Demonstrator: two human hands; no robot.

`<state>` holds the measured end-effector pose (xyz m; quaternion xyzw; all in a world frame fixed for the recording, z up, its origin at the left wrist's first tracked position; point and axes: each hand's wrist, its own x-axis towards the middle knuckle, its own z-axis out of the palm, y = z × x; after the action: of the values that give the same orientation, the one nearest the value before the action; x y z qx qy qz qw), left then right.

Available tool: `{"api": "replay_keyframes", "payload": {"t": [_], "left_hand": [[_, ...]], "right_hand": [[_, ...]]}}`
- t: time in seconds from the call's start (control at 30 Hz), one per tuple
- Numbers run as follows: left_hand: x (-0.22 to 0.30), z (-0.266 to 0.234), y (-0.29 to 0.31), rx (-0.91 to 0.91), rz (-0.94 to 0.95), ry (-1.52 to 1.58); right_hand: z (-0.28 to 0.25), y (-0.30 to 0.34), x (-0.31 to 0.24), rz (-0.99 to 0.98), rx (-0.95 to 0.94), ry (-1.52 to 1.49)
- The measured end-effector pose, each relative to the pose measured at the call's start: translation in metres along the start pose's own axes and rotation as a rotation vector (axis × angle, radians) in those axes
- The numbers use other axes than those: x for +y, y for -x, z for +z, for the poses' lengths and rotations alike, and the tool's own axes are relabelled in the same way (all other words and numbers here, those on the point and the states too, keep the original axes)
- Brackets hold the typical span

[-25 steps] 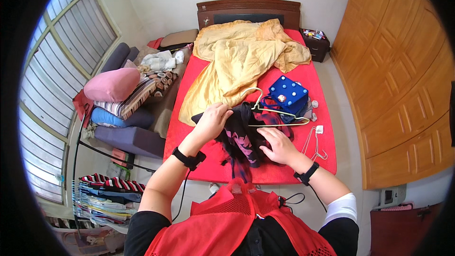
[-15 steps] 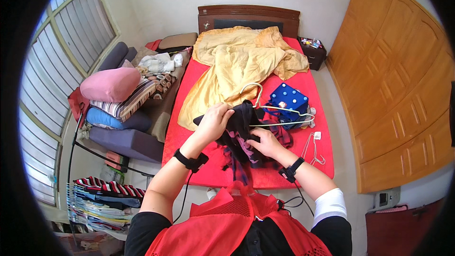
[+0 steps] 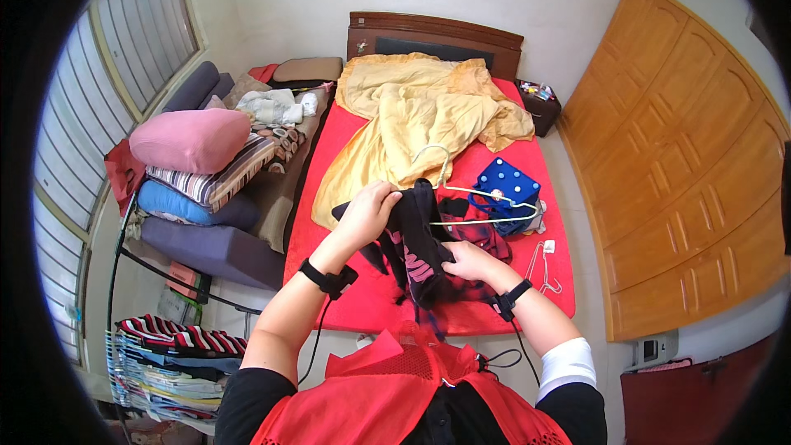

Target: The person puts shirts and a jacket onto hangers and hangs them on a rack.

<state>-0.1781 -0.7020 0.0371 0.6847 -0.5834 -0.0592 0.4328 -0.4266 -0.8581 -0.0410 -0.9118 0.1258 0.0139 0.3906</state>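
My left hand (image 3: 371, 210) pinches the upper left part of a black garment (image 3: 422, 218) with pink print, held above the near part of the bed. Lower down on its right side, my right hand (image 3: 468, 262) grips the cloth with bent fingers. A pale wire hanger (image 3: 494, 221) is partly inside the garment; its hook points toward the headboard and its right end sticks out bare. Beneath and beside the garment lies a red and black plaid garment (image 3: 486, 239), partly hidden. Just beyond it is a blue garment with pale dots (image 3: 504, 180).
The bed has a red sheet (image 3: 338, 280) and a rumpled yellow cover (image 3: 412, 115). Another wire hanger (image 3: 540, 270) lies at the right edge. Pillows (image 3: 191, 142) are piled at the left, above a rack of hung clothes (image 3: 169, 363). A wooden wardrobe (image 3: 684, 181) lines the right.
My right hand has moved a little down and right, drawing the black cloth down, and more pink print shows. My left hand keeps its hold near the top. The whole view has shifted slightly.
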Motion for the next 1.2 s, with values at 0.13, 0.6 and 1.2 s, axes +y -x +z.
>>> {"api": "replay_keyframes", "payload": {"t": [0.13, 0.6, 1.2], "left_hand": [[-0.023, -0.026, 0.007, -0.001, 0.015, -0.001], [-0.076, -0.105, 0.030, -0.119, 0.041, 0.019], [-0.082, -0.101, 0.029, 0.093, -0.277, -0.065]], "right_hand": [[-0.004, -0.001, -0.006, 0.180, 0.102, 0.118], [0.013, -0.041, -0.049, 0.060, 0.750, -0.711], [0.037, -0.029, -0.113, -0.031, 0.461, 0.042]]}}
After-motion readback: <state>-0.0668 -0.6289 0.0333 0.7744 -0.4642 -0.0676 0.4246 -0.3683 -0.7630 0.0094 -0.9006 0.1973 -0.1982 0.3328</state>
